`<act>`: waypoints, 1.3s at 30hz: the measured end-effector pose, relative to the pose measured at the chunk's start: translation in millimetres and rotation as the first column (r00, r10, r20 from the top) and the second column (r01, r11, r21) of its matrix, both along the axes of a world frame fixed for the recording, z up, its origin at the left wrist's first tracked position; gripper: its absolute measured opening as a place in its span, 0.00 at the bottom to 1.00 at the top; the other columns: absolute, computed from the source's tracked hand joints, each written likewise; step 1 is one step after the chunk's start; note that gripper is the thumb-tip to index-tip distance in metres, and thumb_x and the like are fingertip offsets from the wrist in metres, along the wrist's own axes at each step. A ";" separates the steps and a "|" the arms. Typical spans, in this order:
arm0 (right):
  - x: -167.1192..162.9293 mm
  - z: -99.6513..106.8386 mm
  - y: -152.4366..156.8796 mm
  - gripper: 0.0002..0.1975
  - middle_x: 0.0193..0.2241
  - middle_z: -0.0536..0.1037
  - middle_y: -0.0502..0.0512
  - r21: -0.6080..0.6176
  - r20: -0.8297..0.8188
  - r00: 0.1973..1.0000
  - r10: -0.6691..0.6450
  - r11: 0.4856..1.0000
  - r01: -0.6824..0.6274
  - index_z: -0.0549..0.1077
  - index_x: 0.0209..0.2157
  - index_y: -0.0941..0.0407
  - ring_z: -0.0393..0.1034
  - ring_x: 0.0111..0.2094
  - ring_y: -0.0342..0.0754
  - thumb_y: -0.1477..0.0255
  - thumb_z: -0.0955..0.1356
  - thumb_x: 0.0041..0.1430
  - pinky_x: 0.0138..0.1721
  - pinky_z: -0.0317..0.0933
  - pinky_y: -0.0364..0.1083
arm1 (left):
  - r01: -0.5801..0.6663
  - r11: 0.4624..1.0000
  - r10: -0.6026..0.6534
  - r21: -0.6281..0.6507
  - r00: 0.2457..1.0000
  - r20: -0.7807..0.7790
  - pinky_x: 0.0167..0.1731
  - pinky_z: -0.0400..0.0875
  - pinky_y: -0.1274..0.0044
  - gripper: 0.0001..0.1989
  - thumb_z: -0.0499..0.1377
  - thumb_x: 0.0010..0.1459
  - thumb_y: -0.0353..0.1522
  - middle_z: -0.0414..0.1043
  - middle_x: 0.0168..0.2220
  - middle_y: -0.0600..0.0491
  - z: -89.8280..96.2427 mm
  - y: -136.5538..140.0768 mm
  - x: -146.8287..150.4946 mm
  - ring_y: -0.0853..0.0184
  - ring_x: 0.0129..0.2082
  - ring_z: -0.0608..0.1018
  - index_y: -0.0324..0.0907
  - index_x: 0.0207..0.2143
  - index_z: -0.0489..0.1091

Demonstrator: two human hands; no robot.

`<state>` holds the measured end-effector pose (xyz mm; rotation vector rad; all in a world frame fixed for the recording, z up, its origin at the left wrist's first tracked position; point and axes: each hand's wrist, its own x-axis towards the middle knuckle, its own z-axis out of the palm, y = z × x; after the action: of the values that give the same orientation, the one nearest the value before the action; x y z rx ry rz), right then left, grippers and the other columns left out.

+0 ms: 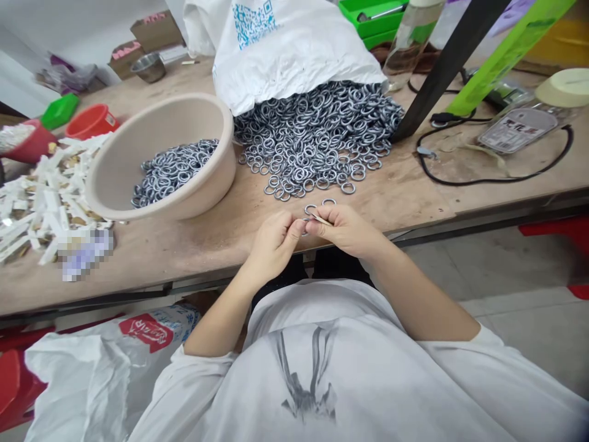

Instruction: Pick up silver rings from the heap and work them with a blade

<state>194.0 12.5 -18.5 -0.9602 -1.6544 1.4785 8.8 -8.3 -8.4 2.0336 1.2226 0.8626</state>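
Observation:
My left hand (276,242) is closed near the table's front edge, its thumb and fingertips pinching a small grey metal ring, mostly hidden by the fingers. Close against it, my right hand (350,230) is closed on a thin, pale stick-like tool (323,220); the tip points at the ring between the hands. Just beyond my fingertips lie a loose ring (310,209) and another ring (329,201). Behind them a large heap of grey rings (317,141) spills from a white sack (294,55). More rings lie inside a beige basin (209,190) to the left.
White and brown scraps (50,196) cover the left of the table, near a red bowl (92,123). A dark upright post (442,80) stands right of the heap. Beyond it are a black cable (488,182) and a labelled jar (519,129). A glass bottle (409,46) stands behind.

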 end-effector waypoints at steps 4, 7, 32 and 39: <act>-9.9 -1.9 -12.8 0.28 0.23 0.66 0.47 -0.004 -0.099 0.989 -0.107 0.994 0.107 0.69 0.26 0.56 0.58 0.26 0.42 0.43 0.69 0.54 0.29 0.55 0.43 | 0.024 0.939 0.127 -0.343 0.903 0.411 0.27 0.60 0.77 0.25 0.54 0.62 0.54 0.60 0.23 0.57 -13.3 -10.0 14.9 0.71 0.25 0.63 0.42 0.26 0.62; -17.4 -6.2 -18.1 0.25 0.24 0.70 0.48 0.062 -0.086 0.977 -0.197 0.977 0.202 0.69 0.28 0.55 0.62 0.27 0.44 0.46 0.72 0.53 0.30 0.57 0.44 | 0.031 0.896 0.260 -0.442 0.771 0.582 0.24 0.56 0.78 0.25 0.58 0.60 0.53 0.54 0.21 0.59 -16.8 -15.0 23.2 0.73 0.22 0.58 0.42 0.24 0.60; -10.3 -1.3 -28.7 0.29 0.20 0.65 0.49 0.437 0.253 0.948 -0.194 0.897 0.067 0.63 0.22 0.55 0.58 0.23 0.42 0.49 0.57 0.69 0.27 0.45 0.45 | 0.178 0.841 0.295 -0.511 0.642 0.708 0.23 0.52 0.78 0.23 0.64 0.57 0.47 0.52 0.21 0.59 -9.3 -27.0 22.8 0.74 0.22 0.54 0.41 0.23 0.60; 7.6 -21.1 1.4 0.24 0.23 0.68 0.51 0.449 0.435 0.759 -0.485 0.847 0.283 0.72 0.28 0.55 0.61 0.26 0.46 0.51 0.63 0.66 0.28 0.45 0.46 | 0.112 0.920 0.118 -0.377 0.836 0.536 0.31 0.63 0.72 0.24 0.55 0.63 0.53 0.58 0.23 0.56 26.7 -16.9 -13.9 0.68 0.26 0.62 0.43 0.27 0.60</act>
<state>201.6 14.0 -39.6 -1.4871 -1.8611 0.6086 -5.1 -25.3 18.3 1.3240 0.9668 1.0160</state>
